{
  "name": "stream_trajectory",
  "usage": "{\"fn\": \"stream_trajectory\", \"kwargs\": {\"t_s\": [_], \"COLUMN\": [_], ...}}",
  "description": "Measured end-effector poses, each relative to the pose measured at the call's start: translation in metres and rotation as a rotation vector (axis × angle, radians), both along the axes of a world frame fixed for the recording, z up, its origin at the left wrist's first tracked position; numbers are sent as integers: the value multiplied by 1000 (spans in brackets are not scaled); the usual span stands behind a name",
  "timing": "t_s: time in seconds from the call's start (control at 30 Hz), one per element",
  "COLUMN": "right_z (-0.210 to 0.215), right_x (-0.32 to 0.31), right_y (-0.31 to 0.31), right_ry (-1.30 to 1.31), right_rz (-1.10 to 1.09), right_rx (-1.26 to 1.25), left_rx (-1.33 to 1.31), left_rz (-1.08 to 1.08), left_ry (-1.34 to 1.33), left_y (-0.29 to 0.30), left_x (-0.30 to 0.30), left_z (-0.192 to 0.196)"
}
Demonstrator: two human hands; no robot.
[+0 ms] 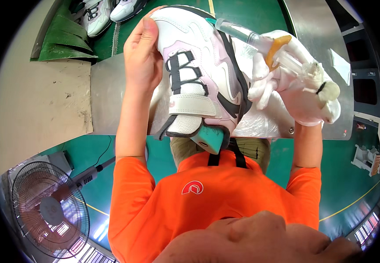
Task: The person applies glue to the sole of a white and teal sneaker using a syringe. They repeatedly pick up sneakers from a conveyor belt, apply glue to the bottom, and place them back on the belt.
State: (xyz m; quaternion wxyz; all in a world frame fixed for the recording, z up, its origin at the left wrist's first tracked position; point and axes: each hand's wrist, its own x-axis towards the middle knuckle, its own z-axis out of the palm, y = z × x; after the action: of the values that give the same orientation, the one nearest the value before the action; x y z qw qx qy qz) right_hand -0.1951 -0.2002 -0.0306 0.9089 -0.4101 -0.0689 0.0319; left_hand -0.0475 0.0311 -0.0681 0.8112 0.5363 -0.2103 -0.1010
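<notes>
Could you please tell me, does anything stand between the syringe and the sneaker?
Nothing visible does: the syringe in the gloved right hand has its green tip at the edge of the white-and-lilac sneaker. Whether the tip touches it, I cannot tell.

A bare metal bench carries crumpled clear plastic film along its near edge, right of the middle, and 1 white sheet close to the right edge. Beyond its far edge, a green surface bears 2 white-and-lilac shoes at its left end.
</notes>
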Motion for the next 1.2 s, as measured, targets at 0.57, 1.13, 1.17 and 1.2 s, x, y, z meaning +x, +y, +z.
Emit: {"fn": "stream_trajectory", "kwargs": {"t_s": [0.57, 1.13, 1.17, 1.2], "right_z": [-49, -71, -74, -77], "right_x": [-27, -32, -34, -36], "right_y": [-22, -33, -36, -38], "right_ry": [178, 5, -12, -30], "right_rz": [-71, 70, 40, 2], "right_rx": [-30, 138, 139, 131], "left_rx": [23, 52, 45, 31], "left_rz": [106, 87, 99, 102], "left_ry": [458, 503, 475, 451], "left_y": [-6, 6, 7, 8], "left_x": [2, 16, 16, 16], "left_z": [-15, -26, -26, -28]}}
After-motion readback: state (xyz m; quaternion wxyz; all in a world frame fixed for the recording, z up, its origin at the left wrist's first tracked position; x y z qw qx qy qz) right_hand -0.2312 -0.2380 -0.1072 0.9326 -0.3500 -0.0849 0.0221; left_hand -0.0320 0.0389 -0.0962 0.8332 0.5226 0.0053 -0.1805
